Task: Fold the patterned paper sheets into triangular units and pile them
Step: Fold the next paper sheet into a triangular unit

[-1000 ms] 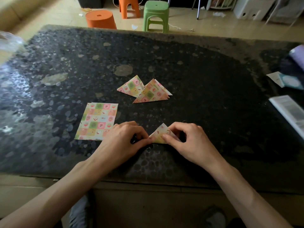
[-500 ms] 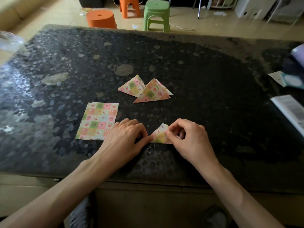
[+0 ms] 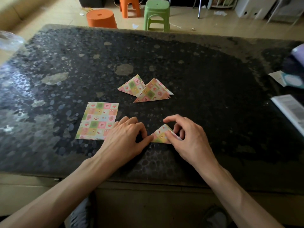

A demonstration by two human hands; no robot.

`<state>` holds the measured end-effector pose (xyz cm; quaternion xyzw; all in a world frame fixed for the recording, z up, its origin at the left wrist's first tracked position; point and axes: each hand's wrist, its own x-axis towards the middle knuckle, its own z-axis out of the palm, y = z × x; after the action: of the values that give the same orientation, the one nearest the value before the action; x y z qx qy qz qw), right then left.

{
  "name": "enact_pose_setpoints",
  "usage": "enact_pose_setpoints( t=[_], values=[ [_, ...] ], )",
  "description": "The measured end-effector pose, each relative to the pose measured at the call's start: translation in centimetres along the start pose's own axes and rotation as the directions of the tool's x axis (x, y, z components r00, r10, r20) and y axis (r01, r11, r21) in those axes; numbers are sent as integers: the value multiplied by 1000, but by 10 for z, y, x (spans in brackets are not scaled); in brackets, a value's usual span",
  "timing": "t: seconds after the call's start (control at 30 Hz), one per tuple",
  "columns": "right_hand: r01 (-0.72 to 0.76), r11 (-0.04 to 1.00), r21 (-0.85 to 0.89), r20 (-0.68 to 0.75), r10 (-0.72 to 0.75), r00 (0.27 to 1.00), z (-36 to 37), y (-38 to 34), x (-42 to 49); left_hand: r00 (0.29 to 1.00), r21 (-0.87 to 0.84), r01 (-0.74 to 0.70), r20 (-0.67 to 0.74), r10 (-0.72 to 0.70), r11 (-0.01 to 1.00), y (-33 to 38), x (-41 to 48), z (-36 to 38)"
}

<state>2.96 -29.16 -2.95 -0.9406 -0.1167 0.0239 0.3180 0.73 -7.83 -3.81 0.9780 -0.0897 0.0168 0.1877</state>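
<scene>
A small triangle (image 3: 160, 135) of patterned paper lies flat on the dark pebbled table (image 3: 213, 104), close to the near edge and right between the two hands. Its point faces the far side and its long edge faces the person.

The left hand (image 3: 126, 137) sits just left of it. The fingers are curled in and the thumb tip is on the triangle's left corner, holding that corner down. Whether the curled fingers also touch the paper cannot be told.

The right hand (image 3: 189, 137) covers the right corner. Its thumb lies across the top of the paper and the middle fingers are curled behind the right edge, so the corner is pinched between them. The forefinger is lifted and reaches out over the far side of the triangle without touching it.

To the left of the left hand, and partly under its knuckles, a short stack of flat sheets (image 3: 98, 120) in the same checked pattern lies on the table. Farther away, beyond the gap between the hands, rest the finished pieces. A single folded triangle (image 3: 131, 87) lies on the left, and a pile of triangles (image 3: 153, 93) sits on the right and overlaps its right corner.

A printed booklet (image 3: 291, 111) lies at the right edge of the table. On the floor past the far edge stand an orange stool (image 3: 101, 18) and a green stool (image 3: 157, 14).
</scene>
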Motion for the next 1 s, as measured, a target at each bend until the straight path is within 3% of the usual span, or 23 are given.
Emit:
enact_pose_setpoints(
  t=[0.3,0.63,1.0],
  values=[
    [51,996,-68,-29,-53,998,2,4,-2,998,-26,59,31,-59,998,1,1,-5],
    [54,996,-76,-35,-57,998,4,4,0,984,25,170,-58,-168,985,2,0,-8],
    [89,986,-143,-71,-100,992,11,2,-2,976,-32,215,44,-213,976,-2,8,-10]
  ],
)
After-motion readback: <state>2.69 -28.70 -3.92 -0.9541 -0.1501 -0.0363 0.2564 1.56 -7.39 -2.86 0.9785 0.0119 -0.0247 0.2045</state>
